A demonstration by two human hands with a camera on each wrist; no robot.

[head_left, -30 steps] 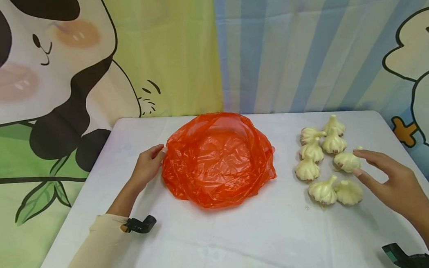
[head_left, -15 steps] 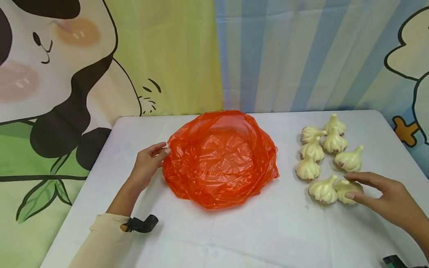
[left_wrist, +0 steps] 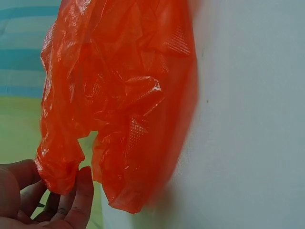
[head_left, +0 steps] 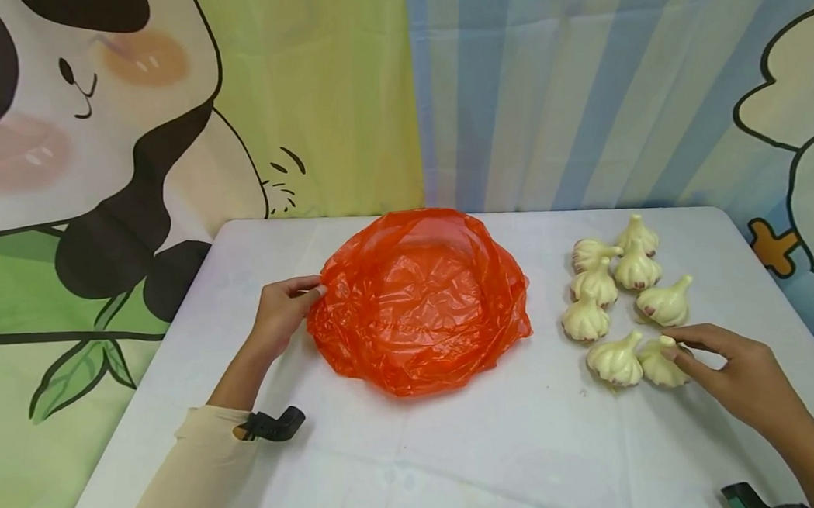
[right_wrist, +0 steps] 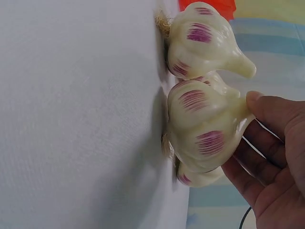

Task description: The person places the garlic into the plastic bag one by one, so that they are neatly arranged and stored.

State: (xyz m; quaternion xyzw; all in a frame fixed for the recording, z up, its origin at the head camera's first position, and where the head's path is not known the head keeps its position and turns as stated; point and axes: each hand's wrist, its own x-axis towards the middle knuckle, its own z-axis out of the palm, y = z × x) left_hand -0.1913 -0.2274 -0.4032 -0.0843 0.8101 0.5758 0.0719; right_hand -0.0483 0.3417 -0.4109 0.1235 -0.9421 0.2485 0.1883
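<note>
A red plastic bag [head_left: 424,299] lies spread with its mouth facing up in the middle of the white table. At its left rim my left hand [head_left: 283,312] pinches the edge; in the left wrist view the thumb and fingers close around a gathered corner of the bag [left_wrist: 124,105]. My right hand [head_left: 739,370] holds the neck of a garlic bulb [head_left: 661,367] between thumb and fingers. Seen from the right wrist, this garlic bulb [right_wrist: 205,126] stands upright, its roots close to the tabletop. Another garlic bulb [head_left: 615,360] sits just left of it.
Behind the held bulb, several more garlic bulbs [head_left: 594,281] are grouped on the table [head_left: 461,453], right of the bag. A printed curtain [head_left: 508,84] hangs along the table's back edge. Black wrist cameras [head_left: 274,425] sit on both forearms.
The right hand has come from above another bulb toward the front one, tilted it upright and taken its neck. The left hand has shifted slightly right onto the bag's rim.
</note>
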